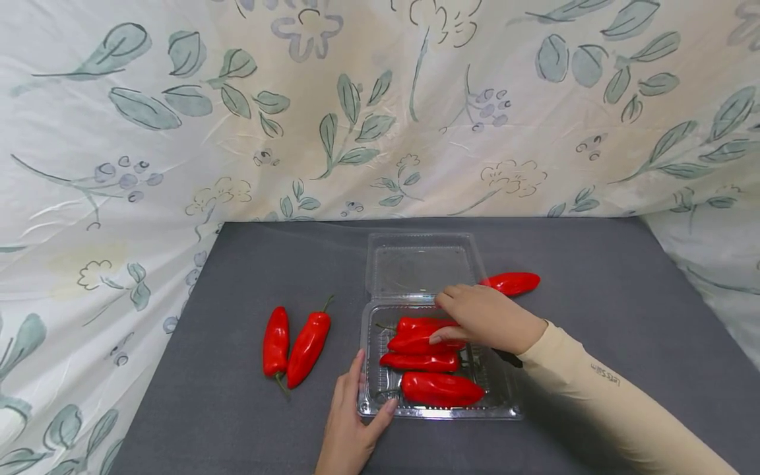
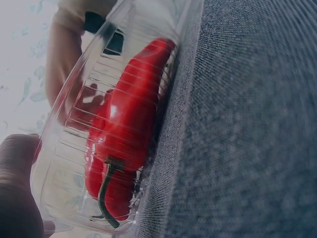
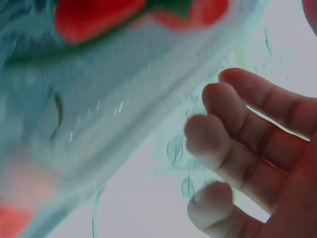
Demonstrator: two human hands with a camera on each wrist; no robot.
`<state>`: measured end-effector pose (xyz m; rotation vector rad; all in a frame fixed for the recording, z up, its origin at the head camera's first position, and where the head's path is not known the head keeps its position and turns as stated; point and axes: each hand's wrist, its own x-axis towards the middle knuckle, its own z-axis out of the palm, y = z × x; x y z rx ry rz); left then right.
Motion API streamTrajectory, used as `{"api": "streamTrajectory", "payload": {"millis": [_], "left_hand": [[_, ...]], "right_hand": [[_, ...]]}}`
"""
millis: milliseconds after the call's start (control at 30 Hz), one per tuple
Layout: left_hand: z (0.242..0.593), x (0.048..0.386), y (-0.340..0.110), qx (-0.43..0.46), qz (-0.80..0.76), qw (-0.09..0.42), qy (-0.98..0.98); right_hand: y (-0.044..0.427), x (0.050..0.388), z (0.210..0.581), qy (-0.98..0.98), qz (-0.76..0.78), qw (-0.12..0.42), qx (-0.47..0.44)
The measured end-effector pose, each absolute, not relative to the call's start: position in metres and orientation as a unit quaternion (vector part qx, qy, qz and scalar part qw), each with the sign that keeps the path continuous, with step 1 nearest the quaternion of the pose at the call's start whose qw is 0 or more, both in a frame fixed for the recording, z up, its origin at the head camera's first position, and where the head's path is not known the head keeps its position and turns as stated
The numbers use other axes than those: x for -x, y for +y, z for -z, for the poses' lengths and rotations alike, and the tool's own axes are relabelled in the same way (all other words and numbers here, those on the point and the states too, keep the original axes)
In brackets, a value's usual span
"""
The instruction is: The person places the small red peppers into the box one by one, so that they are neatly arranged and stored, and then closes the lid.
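A clear plastic clamshell container (image 1: 442, 415) lies open with several red peppers in its base. The frontmost pepper (image 1: 442, 389) has its stem to the left; in the left wrist view this pepper (image 2: 130, 109) shows through the clear wall. My left hand (image 1: 350, 412) touches the container's front left corner, its fingers along the left side and its thumb at the front edge. Over the back right of the base is my right hand (image 1: 483, 316), its thumb in front of a pepper (image 1: 410, 342). In the right wrist view its fingers (image 3: 208, 141) bend loosely and hold nothing.
Two red peppers, one left (image 1: 276, 343) and one right (image 1: 309, 349), lie on the dark cloth left of the container. Another pepper (image 1: 519, 283) lies beyond my right hand. The clear lid (image 1: 421, 267) is folded back. A patterned curtain (image 1: 356, 132) hangs behind.
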<state>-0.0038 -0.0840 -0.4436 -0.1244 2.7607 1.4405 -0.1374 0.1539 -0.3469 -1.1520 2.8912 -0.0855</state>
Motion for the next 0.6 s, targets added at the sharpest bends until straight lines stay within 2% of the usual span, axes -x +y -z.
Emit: {"api": "streamTrajectory", "payload": {"millis": [333,600], "left_hand": [[0.443,0.004,-0.084,0.044,-0.463,0.013,0.885],[0.443,0.005,-0.083,0.047,-0.465,0.023,0.884]], "right_hand": [[0.188,0.147,0.332,0.933,0.036,-0.052,0.353],[0.213,0.157,0.335,0.943,0.052,-0.037,0.326]]}}
